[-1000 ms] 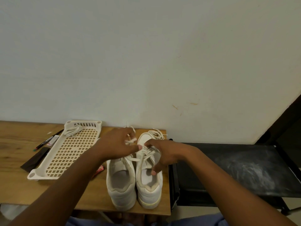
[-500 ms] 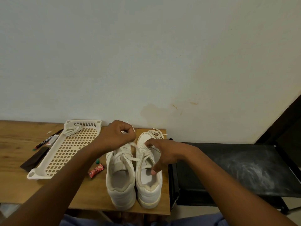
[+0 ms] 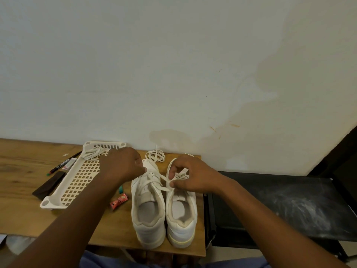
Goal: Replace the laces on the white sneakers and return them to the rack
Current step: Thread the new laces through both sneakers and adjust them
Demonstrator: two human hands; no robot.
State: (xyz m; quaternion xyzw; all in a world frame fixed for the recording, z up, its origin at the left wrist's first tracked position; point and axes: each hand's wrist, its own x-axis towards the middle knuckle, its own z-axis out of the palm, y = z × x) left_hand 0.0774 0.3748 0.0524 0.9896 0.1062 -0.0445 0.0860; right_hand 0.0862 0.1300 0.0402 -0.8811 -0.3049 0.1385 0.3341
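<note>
Since a second ago both hands have spread apart: left hand [image 3: 123, 167] has shifted left and far, now over the toe of the left sneaker [image 3: 147, 202]; right hand [image 3: 191, 175] has moved right, off the shoe collar and up over the lacing of the right sneaker [image 3: 181, 215].

Left hand: fingers curled down, back of hand to camera, at the far end of the left sneaker's lace [image 3: 154, 180]. Lace seems to run into the fingers, but the grip itself is hidden.

Right hand: thumb and forefinger pinched on the lace end that crosses over from the left sneaker; other fingers curled above the right sneaker's eyelets.

Both sneakers sit side by side, touching, heels near, toes far, at the right end of the wooden table [image 3: 23, 190]. Loose coiled lace [image 3: 155, 155] lies on the table just beyond the toes.

Left of the hands: white perforated rack tray [image 3: 77, 182] lying at an angle, with another bundled lace [image 3: 92, 152] at its far end. Small red wrapper [image 3: 118, 201] between tray and left sneaker. Marker [image 3: 61, 164] and dark flat object [image 3: 48, 185] further left. Black stand [image 3: 289, 206] right of the table.
</note>
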